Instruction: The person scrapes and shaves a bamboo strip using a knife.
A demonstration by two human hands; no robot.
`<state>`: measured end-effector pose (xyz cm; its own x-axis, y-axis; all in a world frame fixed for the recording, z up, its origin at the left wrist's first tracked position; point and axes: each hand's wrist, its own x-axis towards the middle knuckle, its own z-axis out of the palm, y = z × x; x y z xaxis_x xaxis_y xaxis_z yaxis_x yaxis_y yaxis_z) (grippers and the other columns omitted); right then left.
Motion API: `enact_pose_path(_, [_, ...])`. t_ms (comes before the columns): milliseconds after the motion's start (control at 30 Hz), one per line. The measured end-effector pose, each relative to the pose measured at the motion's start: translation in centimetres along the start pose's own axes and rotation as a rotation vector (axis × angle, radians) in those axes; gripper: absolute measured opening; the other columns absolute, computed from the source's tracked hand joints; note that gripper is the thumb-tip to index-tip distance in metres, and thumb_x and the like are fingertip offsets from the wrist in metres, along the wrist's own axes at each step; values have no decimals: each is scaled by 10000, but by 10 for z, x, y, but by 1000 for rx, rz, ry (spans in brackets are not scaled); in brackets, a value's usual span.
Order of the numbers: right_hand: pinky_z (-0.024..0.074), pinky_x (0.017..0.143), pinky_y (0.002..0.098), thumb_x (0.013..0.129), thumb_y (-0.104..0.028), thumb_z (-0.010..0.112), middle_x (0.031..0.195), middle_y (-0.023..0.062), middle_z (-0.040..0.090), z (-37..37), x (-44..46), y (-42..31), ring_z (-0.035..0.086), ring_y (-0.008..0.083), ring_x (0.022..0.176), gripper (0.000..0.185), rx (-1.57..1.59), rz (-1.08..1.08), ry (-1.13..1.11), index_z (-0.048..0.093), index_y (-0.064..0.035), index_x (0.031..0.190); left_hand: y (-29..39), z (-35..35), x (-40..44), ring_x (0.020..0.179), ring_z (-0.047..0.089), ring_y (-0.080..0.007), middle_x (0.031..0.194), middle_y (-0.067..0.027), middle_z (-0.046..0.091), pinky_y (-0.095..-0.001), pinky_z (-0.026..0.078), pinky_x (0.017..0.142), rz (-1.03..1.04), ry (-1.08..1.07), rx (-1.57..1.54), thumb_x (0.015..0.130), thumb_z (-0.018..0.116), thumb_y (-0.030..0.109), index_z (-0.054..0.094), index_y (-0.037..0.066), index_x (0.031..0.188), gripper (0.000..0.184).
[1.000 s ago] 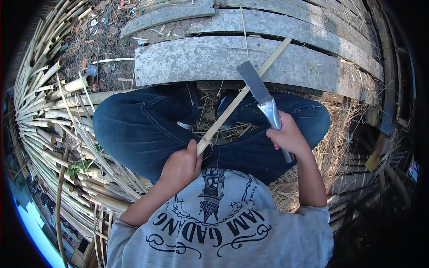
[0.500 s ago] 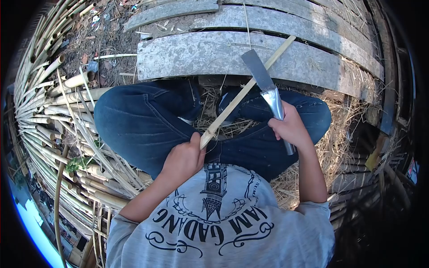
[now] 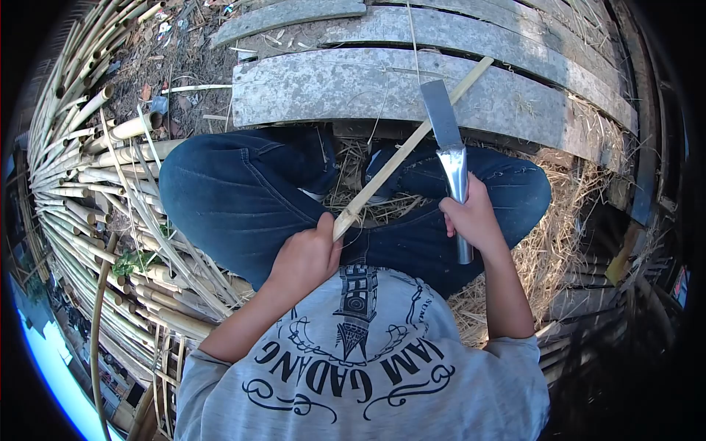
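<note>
My left hand (image 3: 309,252) is closed around the near end of a pale split bamboo strip (image 3: 397,160). The strip slants away to the upper right, over my crossed legs, and its far end lies over a grey plank. My right hand (image 3: 472,216) grips the shiny metal handle of a machete (image 3: 443,121) with a broad, square-ended blade. The blade points away from me and its left edge is at or just over the strip; I cannot tell if they touch.
Grey weathered planks (image 3: 309,84) lie in front of my knees. Many bamboo poles (image 3: 84,213) are heaped on the left. Straw and shavings (image 3: 548,242) cover the ground on the right. A thin upright stick (image 3: 414,40) stands at the planks.
The machete has turned more upright, its blade tip shifting right along the strip and its handle end swinging left. My left hand and the strip keep nearly the same place.
</note>
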<state>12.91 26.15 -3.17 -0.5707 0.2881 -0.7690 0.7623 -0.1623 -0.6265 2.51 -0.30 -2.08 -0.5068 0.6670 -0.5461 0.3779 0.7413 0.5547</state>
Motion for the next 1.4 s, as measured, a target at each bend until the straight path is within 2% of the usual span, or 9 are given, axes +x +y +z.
enact_pose_path(233, [428, 419, 259, 752, 23, 558, 653, 17, 521, 7, -13, 3, 522, 92, 461, 494, -37, 1, -224, 532, 8, 1245, 3, -2, 0, 612, 607, -462, 627, -255, 589, -541, 487, 563, -7, 3, 4, 916, 569, 136, 444, -18, 933, 199])
enact_pose_path(367, [432, 421, 259, 755, 32, 564, 685, 40, 551, 13, 0, 25, 533, 97, 468, 397, 121, -54, 30, 542, 31, 1152, 1, 2, 0, 609, 605, -461, 622, -252, 586, -541, 485, 561, -4, 13, 10, 916, 568, 133, 440, -16, 935, 198])
enact_pose_path(467, [435, 418, 239, 795, 65, 566, 650, 17, 521, 21, -25, 9, 502, 79, 458, 340, -44, -3, -333, 522, 25, 1130, 1, -2, 1, 606, 604, -460, 620, -252, 585, -540, 482, 553, 0, 12, 33, 914, 568, 120, 440, -16, 934, 188])
enact_pose_path(633, [437, 421, 242, 803, 25, 588, 675, 36, 554, 16, -5, 18, 533, 83, 475, 264, 104, -99, -1, 549, 24, 1064, 1, 2, 0, 602, 605, -458, 619, -252, 585, -537, 483, 548, 0, 38, 15, 918, 568, 131, 442, -17, 928, 195])
enact_pose_path(833, [436, 440, 233, 807, 7, 632, 672, -27, 492, 19, -24, 19, 502, 58, 491, 312, -103, 6, -398, 565, 14, 1112, 0, 1, 0, 594, 601, -453, 617, -245, 586, -532, 483, 540, 18, 37, 34, 922, 570, 143, 446, -16, 937, 202])
enact_pose_path(967, [446, 460, 238, 809, 17, 623, 714, 10, 542, 30, -18, 25, 515, 76, 499, 403, 150, -6, -74, 525, 8, 1200, -1, 5, -1, 592, 600, -454, 615, -244, 585, -533, 485, 546, -19, 21, 29, 923, 573, 147, 449, -16, 938, 205])
enact_pose_path(1067, [472, 534, 275, 764, 23, 629, 806, 47, 580, 33, -20, 53, 541, 92, 582, 526, -309, -467, -280, 520, 16, 1279, -2, 2, 0, 598, 601, -453, 615, -244, 585, -530, 486, 554, 6, 38, 36, 922, 573, 146, 449, -14, 936, 203])
enact_pose_path(1300, [428, 438, 236, 787, 45, 617, 685, -10, 514, 38, -29, 32, 523, 65, 509, 358, 84, 50, -226, 560, 0, 1138, 3, 0, -1, 618, 623, -438, 644, -247, 606, -516, 506, 574, -6, 17, 26, 913, 565, 139, 465, -28, 942, 197])
enact_pose_path(1400, [472, 514, 257, 761, 12, 649, 707, 10, 540, 42, -23, 58, 551, 87, 576, 363, -218, -511, -337, 579, 10, 1118, 4, -3, -1, 633, 603, -464, 648, -261, 594, -535, 478, 578, -16, 27, 0, 933, 550, 143, 472, -29, 958, 190])
